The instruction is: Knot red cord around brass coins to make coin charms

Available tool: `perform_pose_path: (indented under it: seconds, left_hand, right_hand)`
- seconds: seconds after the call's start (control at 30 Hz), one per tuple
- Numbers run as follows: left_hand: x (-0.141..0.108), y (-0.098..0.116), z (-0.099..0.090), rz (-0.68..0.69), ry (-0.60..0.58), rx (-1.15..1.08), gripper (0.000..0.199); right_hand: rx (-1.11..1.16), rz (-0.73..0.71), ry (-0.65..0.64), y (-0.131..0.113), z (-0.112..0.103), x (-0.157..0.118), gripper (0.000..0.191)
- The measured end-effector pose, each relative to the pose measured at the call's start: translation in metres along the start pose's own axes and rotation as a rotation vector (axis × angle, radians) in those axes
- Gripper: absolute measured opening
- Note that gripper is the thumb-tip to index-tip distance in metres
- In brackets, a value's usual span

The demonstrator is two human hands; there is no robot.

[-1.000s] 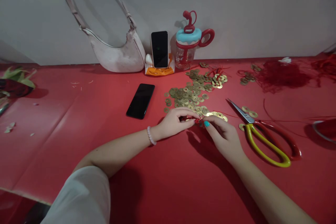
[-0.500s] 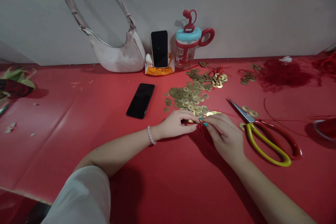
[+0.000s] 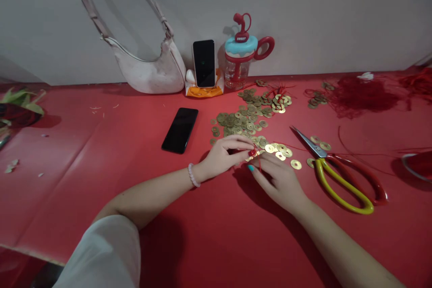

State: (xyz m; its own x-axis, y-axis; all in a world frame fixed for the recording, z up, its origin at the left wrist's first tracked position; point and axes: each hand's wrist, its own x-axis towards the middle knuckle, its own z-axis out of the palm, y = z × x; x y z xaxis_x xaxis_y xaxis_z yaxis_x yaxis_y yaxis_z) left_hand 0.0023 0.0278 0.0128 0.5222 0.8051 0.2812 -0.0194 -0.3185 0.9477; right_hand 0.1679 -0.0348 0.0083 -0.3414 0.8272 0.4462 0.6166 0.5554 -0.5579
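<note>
Red string [image 3: 259,162] with a small knot runs between my two hands at the near edge of the coin pile. The fingertips of my left hand [image 3: 224,156] are pinched on the string near the knot. My right hand [image 3: 277,179] is just to the right, fingers bent, with the string by its fingertips; whether it grips the string is hard to make out. Gold coins [image 3: 281,148] with square holes lie just beyond my right hand. More brass coins [image 3: 236,121] spread behind my left hand. Both hands are just above the red table [image 3: 209,234].
Open-handled scissors [image 3: 340,180] lie at the right, blades pointing away. A black phone [image 3: 180,130] lies at the left. Behind stand a white handbag [image 3: 151,72], a propped phone [image 3: 204,64] and a cup [image 3: 238,63]. Tangled red thread [image 3: 364,96] is at the back right.
My right hand has moved a little left and down, its thumb now apart from the left fingertips. Gold coins that it covered now show, and the red knot has come into view.
</note>
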Motion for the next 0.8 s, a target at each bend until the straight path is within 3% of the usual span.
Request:
perform_pose_path:
  seconds: [0.1, 0.23, 0.47, 0.8]
  left_hand:
    - [0.001, 0.0, 0.001, -0.066, 0.084, 0.053, 0.012]
    - [0.001, 0.0, 0.002, -0.087, 0.078, 0.067, 0.012]
    - [0.002, -0.002, 0.001, -0.112, 0.078, 0.029, 0.013]
    - [0.001, -0.001, 0.002, -0.303, 0.009, -0.153, 0.022]
  right_hand:
    - [-0.012, -0.046, 0.09, -0.004, -0.001, -0.001, 0.014]
    - [-0.02, -0.081, 0.232, -0.008, -0.006, -0.002, 0.013]
    - [0.007, -0.175, 0.166, -0.012, -0.004, 0.0, 0.016]
    - [-0.333, -0.032, 0.394, -0.002, 0.0, -0.002, 0.028]
